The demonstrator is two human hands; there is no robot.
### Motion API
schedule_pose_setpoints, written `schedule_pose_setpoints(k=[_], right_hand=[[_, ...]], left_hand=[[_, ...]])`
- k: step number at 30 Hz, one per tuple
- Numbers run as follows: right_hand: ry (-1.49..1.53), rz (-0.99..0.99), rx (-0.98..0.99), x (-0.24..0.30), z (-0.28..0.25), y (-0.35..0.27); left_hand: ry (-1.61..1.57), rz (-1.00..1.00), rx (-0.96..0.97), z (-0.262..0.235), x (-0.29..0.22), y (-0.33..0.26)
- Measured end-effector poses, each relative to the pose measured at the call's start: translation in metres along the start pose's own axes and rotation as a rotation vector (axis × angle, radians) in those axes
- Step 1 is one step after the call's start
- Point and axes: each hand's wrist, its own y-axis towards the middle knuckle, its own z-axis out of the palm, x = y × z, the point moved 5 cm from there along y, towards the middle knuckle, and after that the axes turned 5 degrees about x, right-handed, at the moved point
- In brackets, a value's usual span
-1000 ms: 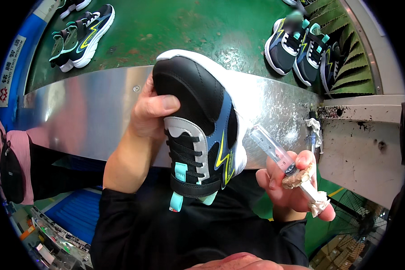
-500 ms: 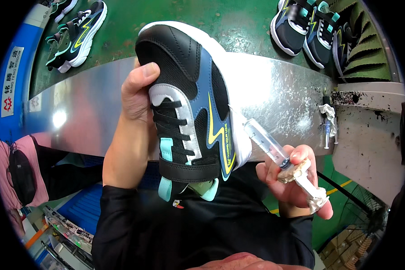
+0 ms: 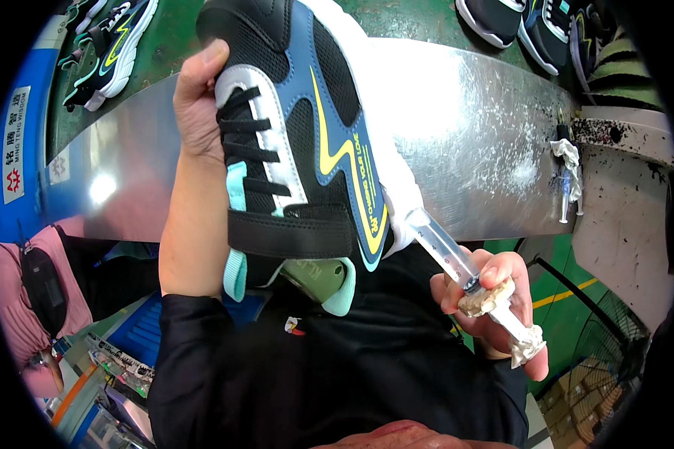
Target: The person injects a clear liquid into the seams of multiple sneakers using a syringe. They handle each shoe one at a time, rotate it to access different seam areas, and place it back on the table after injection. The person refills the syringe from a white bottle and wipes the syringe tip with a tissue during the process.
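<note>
A black and blue sneaker [image 3: 299,142] with a yellow zigzag, a white sole and mint loops is raised over the bench, toe pointing away. My left hand [image 3: 202,112] grips it from its left side, thumb on the upper near the toe. In my right hand [image 3: 494,292] is a clear syringe [image 3: 445,243] with its flange and plunger end wrapped in whitish material. The syringe's tip is at the white sole near the heel; whether it touches cannot be made out. Most of my left fingers are hidden behind the shoe.
A metal plate [image 3: 464,135] covers the bench's near part. More sneakers stand at the far left [image 3: 112,56] and far right [image 3: 543,34]. Wrapped syringes [image 3: 567,176] lie by the white machine part [image 3: 614,187]. A black fan [image 3: 606,337] stands lower right; a person in pink [image 3: 26,292] is at left.
The view has shifted, and the sneaker appears larger and farther up and left. The syringe's tip stays at the sole's heel part. Both hands keep their grips.
</note>
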Motion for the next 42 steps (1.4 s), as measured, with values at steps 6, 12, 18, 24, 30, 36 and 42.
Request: schedule_pose_setpoints(k=[6,12,18,24,30,36,42], right_hand=[[0.032,0.079,-0.033,0.0,-0.001,-0.018],[0.034,0.042,-0.031,-0.007,-0.004,-0.031],[0.045,0.003,-0.032,-0.011,-0.007,-0.038],[-0.029,-0.062,-0.011,-0.013,-0.012,-0.042],[0.041,-0.08,-0.004,-0.02,-0.015,-0.042],[-0.117,-0.059,0.081,-0.022,-0.02,-0.032],[-0.349,-0.095,0.111,-0.031,-0.018,-0.021]], left_hand=[[-0.062,-0.094,0.003,-0.02,0.001,0.008],[-0.015,-0.062,0.093,-0.003,0.002,0.008],[0.096,0.017,0.007,-0.011,-0.002,0.009],[0.229,0.035,-0.094,-0.046,-0.018,0.007],[0.297,-0.119,-0.124,-0.093,-0.057,-0.018],[0.413,-0.273,-0.11,-0.062,-0.057,-0.075],[0.555,-0.16,-0.326,-0.065,-0.062,-0.136]])
